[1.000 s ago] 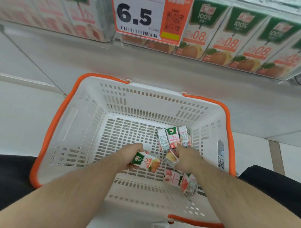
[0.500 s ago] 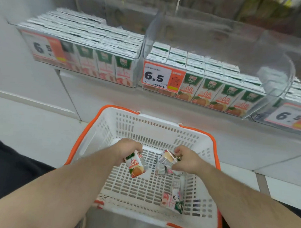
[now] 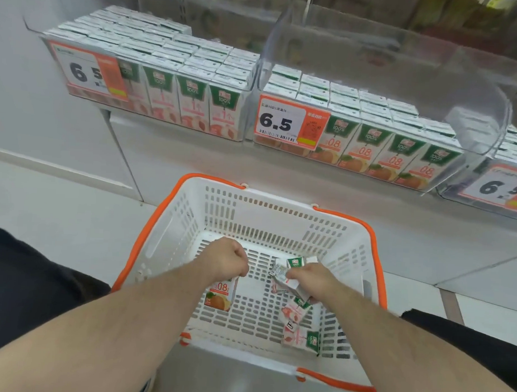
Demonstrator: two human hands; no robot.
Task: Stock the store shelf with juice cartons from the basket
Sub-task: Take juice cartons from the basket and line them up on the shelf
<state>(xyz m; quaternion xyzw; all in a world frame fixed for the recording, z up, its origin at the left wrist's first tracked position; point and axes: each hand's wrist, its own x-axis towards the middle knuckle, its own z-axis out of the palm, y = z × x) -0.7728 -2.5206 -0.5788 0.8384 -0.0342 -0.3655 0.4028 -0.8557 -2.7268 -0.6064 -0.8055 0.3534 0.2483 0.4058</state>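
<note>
Two cartons in hand, both low inside the white basket (image 3: pixel 283 217) with its orange rim. Left hand (image 3: pixel 228 260) clamped round the top of an orange juice carton (image 3: pixel 218 295), which hangs upright below the fist with its "08" face toward the camera. Right hand (image 3: pixel 304 278) curled round a pink-labelled carton (image 3: pixel 283 280), tilted and partly hidden by the fingers — exactly how it sits in the grip cannot be told. More loose cartons (image 3: pixel 301 329) lying flat on the basket floor just below the right wrist, and one or two more peeking out beyond the right knuckles.

Step in hand, as judged: lifting both cartons out and sorting them by flavour. Worth matching label to bin — orange to the clear bin (image 3: pixel 379 153) behind the sharp "6.5" price tag (image 3: pixel 286 120), pink to the left bin (image 3: pixel 193 105) of pink-fronted cartons. Both bins look packed at the front, so best to aim for whatever gap lies at the back or on top, not visible from here. Better to lift straight up clear of the basket wall before swinging forward; the top-only grip on the left could let the carton swing. Sensible to square the right-hand carton upright, label outward, before setting it down.
</note>
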